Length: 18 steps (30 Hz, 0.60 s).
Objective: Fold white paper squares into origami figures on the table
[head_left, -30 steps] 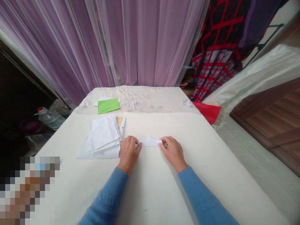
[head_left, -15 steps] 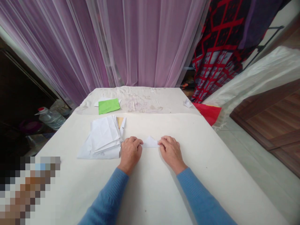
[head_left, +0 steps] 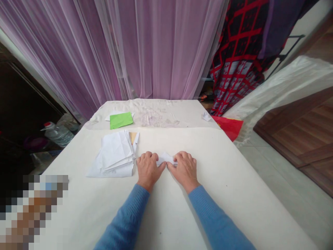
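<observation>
A small folded piece of white paper (head_left: 166,158) lies on the white table (head_left: 234,180) in front of me. My left hand (head_left: 148,169) presses on its left end with curled fingers. My right hand (head_left: 182,167) presses on its right end, fingers bent onto the paper. The two hands nearly touch, thumbs meeting below the paper. Most of the paper is hidden under my fingers.
A stack of white paper sheets (head_left: 114,156) lies just left of my left hand. A green sheet (head_left: 120,120) lies farther back. A small white folded scrap (head_left: 206,116) and red material (head_left: 229,126) are at the far right edge. Purple curtains (head_left: 145,52) hang behind.
Both hands have slid inward toward each other along the folded paper, covering more of it. The view has shifted slightly.
</observation>
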{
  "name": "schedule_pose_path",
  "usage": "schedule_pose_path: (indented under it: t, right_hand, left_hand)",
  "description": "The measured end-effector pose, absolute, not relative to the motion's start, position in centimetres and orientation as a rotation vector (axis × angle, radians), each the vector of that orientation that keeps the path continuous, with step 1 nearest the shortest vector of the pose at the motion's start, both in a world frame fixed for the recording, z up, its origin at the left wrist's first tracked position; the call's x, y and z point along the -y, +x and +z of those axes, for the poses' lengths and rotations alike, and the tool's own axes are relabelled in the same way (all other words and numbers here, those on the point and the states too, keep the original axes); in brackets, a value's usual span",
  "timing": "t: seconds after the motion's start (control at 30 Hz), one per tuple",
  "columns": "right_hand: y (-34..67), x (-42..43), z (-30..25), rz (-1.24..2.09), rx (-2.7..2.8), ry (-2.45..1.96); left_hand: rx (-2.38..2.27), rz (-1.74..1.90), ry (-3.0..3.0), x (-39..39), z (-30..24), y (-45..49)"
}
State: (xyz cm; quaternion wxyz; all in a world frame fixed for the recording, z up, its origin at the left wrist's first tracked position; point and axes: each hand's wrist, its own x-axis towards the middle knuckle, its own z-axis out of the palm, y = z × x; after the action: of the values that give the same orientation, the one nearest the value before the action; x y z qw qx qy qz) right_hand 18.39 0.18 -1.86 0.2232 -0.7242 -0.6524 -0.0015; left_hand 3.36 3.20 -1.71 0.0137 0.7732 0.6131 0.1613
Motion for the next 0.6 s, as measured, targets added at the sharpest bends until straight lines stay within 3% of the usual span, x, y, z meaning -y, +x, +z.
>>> schedule_pose_path:
  t: [0.6]
  right_hand:
    - [20.0, -0.3, -2.1, 0.222, 1.76, -1.931]
  left_hand:
    - [-1.88, 0.539, 2.363, -3.2, -1.9, 2.5]
